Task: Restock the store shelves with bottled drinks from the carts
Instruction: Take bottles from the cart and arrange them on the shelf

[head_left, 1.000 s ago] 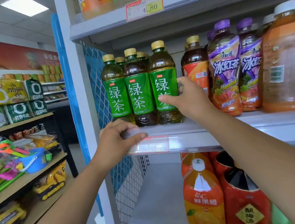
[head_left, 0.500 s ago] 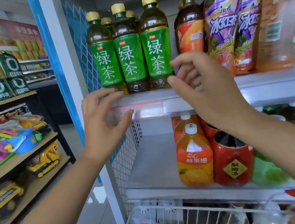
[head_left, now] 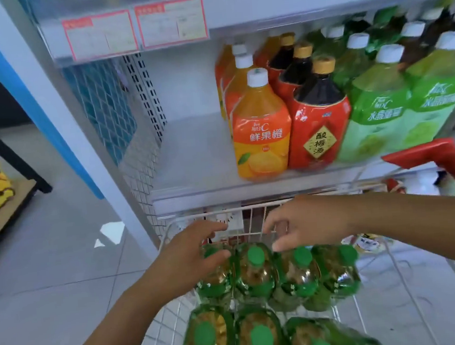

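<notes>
Grey floor tiles (head_left: 49, 256) and a white shelf (head_left: 191, 153) filled this corner of the store.

The left hand (head_left: 189, 254) was curled over the top of the far-left bottle (head_left: 216, 277) in the cart (head_left: 252, 216). The thumb was on one side of the cap and the fingers were on the other, so it looked like it had hold of that bottle. The right hand (head_left: 302, 226) hung just above the next bottles, with its fingers bent down and the tips close to a green cap. The picture was blurry there, so I could not tell if it held anything.

Around the hands, the green-cap bottles (head_left: 257, 275) stood packed together in the wire cart. Four were in the far row and at least three were in the near row. None was lifted out. The cart was right up against the shelf.

Just above the cart, the shelf had a big bare spot on its left side. Next to that spot stood orange drinks (head_left: 261, 131), then red drinks (head_left: 318, 125), then green drinks (head_left: 380, 109). Price tags (head_left: 100, 36) hung on the shelf edge higher up. A red handle (head_left: 425, 155) showed at the right.

The job looked far from done. The cart was close to full, and every green-cap bottle in it had yet to go up. The bare spot looked like room for them, but I could not be sure they belonged there.
</notes>
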Demonstrator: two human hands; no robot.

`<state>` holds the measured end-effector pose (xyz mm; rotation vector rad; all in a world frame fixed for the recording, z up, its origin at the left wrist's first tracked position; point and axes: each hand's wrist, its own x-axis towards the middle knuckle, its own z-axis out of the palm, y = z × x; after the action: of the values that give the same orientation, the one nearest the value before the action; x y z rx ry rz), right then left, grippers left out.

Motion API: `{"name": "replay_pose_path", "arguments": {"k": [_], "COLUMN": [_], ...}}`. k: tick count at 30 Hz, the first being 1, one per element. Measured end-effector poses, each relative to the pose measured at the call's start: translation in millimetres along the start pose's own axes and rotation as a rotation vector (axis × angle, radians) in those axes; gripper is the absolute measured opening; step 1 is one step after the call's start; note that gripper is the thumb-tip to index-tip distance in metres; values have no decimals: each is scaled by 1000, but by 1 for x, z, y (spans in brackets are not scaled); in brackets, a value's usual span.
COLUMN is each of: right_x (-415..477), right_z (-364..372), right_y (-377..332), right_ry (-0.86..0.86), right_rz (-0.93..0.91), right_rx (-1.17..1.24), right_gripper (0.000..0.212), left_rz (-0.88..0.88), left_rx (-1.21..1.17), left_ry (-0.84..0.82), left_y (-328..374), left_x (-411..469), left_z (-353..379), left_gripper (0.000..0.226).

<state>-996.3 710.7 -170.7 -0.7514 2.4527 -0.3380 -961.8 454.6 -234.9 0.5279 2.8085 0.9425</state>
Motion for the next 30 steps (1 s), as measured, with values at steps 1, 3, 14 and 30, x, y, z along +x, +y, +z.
{"name": "replay_pose_path", "arguments": {"k": [1,3,14,30], "right_x": [4,13,79,11], "right_z": [8,22,78,-55], "right_y": [-5,-18,-84,-109], "right_ry": [-43,-54,385,501], "right_rz": [-4,-16,78,-236], "right_rx": [0,9,-8,601], "right_gripper": [46,53,44,69], "left_rz": [-25,-69,-52,136], "left_rx": [-25,-103,-329,-647], "left_ry": [-8,28,204,-89], "left_y": [-5,-13,-40,3], "left_x": [-2,-6,-28,-1], "left_z": [2,3,-33,-89], "left_gripper": [42,37,43,83]}}
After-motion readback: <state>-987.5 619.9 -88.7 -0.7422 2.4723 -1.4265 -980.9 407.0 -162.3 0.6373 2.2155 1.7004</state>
